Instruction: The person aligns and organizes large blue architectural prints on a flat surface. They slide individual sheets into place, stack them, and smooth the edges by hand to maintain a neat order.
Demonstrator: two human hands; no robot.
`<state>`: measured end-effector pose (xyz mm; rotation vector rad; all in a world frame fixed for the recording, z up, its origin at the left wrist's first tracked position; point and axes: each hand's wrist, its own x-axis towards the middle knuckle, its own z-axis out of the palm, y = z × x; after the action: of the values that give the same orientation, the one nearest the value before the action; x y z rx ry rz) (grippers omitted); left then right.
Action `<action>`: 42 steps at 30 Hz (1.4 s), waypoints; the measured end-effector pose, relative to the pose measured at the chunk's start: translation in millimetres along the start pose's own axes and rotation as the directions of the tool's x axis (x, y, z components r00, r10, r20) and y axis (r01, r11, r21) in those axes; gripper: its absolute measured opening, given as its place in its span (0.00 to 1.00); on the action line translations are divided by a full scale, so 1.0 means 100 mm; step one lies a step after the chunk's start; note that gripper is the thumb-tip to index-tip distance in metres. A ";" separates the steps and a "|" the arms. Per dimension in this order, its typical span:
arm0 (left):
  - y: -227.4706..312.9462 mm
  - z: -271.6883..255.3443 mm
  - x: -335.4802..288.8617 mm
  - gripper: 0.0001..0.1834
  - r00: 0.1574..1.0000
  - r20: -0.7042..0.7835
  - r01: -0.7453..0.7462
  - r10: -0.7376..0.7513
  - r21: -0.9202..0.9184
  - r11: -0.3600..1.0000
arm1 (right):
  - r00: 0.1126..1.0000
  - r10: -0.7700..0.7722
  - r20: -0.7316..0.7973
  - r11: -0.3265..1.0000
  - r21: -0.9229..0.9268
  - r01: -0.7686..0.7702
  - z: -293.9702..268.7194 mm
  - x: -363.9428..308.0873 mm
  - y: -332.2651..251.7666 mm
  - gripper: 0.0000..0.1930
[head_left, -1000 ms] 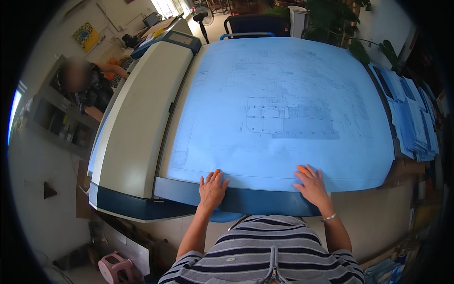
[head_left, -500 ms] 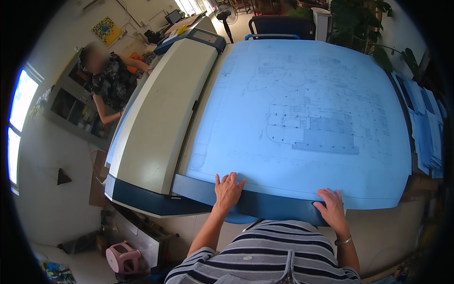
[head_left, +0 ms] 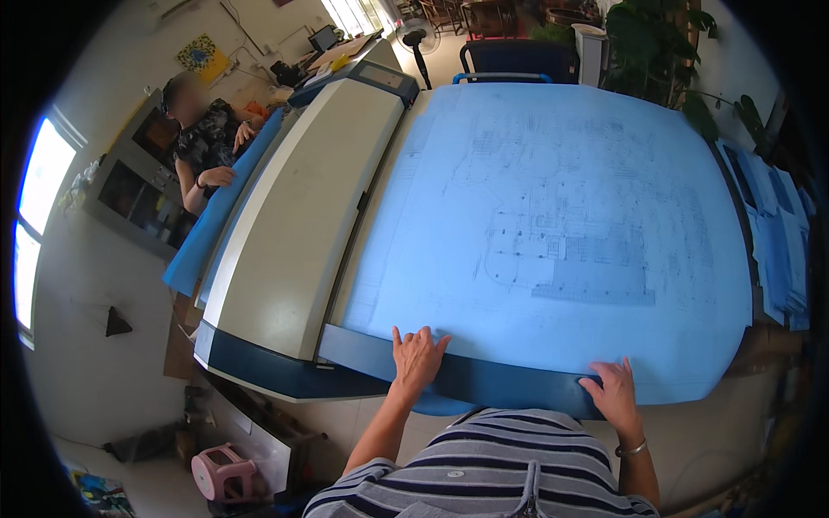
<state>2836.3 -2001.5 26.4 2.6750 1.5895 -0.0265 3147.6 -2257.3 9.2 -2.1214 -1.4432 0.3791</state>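
A large blue drawing sheet (head_left: 414, 285), printed with fine plan lines, lies spread over the flat table of a wide cream and dark blue machine (head_left: 298, 216). My left hand (head_left: 417, 358) rests at the sheet's near edge, fingers spread, over the dark blue front rail (head_left: 484, 380). Farther right, my right hand (head_left: 615, 390) is at the same edge with its fingers apart, the thumb by the rail. Neither hand grips anything that I can see. The sheet's near right corner reaches out past the rail's end.
Beyond the machine at left, another person (head_left: 211, 142) has both hands at a second blue sheet (head_left: 220, 211). Folded blue sheets (head_left: 777, 224) are stacked at right. A dark chair (head_left: 518, 62) stands at the far end, near a leafy plant (head_left: 643, 43). A pink stool (head_left: 224, 473) sits lower left.
Across the machine, the other person has straightened and raised a blue sheet on that side. My right hand has shifted slightly, and the sheet's near right edge sits lower. My left hand stays put.
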 end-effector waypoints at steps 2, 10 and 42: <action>-0.06 0.12 -0.01 0.25 0.970 -0.241 -0.060 0.046 -0.052 0.997 | 0.990 0.056 0.128 0.997 0.053 -0.064 -0.08 0.02 -0.05 0.20; -0.08 0.12 -0.04 0.29 0.991 -0.132 -0.014 0.004 -0.082 0.997 | 0.993 0.029 -0.115 0.997 -0.074 -0.037 0.05 -0.02 0.10 0.18; 0.06 0.24 -0.10 0.30 0.964 -0.265 0.015 -0.035 -0.077 0.997 | 0.997 -0.001 -0.075 1.000 -0.024 -0.001 -0.07 -0.06 -0.07 0.20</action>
<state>2836.4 -2014.0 2.9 2.6936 1.6527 0.4007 3143.3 -2263.0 18.9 -2.1314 -1.4117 0.2805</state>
